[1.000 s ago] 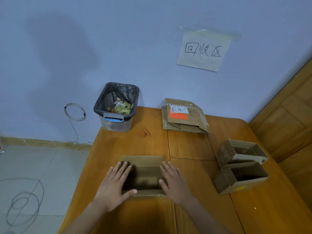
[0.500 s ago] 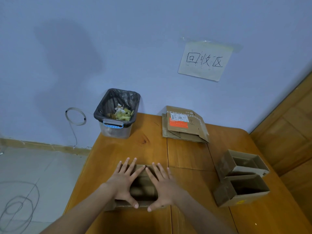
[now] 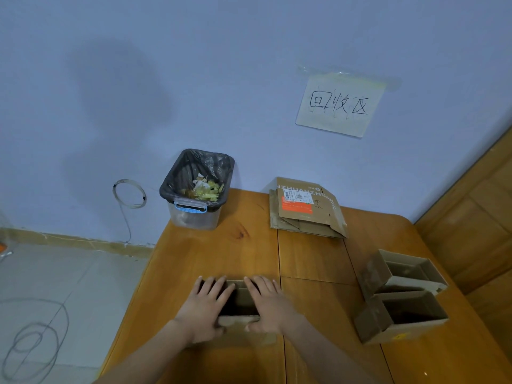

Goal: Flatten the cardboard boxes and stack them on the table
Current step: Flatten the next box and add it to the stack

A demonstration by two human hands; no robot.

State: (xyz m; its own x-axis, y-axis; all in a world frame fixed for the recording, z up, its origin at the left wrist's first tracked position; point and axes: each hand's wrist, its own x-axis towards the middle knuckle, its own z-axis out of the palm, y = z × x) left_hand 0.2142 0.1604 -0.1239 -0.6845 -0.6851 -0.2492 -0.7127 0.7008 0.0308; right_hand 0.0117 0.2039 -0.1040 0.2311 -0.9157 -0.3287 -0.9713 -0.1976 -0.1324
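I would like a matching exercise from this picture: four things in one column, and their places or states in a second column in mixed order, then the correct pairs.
Things:
1. bin
2. flattened cardboard
3. two open boxes
4. paper sign

Places or states:
A. taped on the wall
B. at the table's right side, not yet flattened
C. lined with a black bag, at the far left corner
D. stacked flat near the wall

Pairs: 1-C, 2-D, 3-B, 4-A

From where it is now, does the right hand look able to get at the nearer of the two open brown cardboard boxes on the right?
Probably yes. The right hand presses on the small box in front, and only bare wooden table lies between it and the nearer open brown cardboard box.
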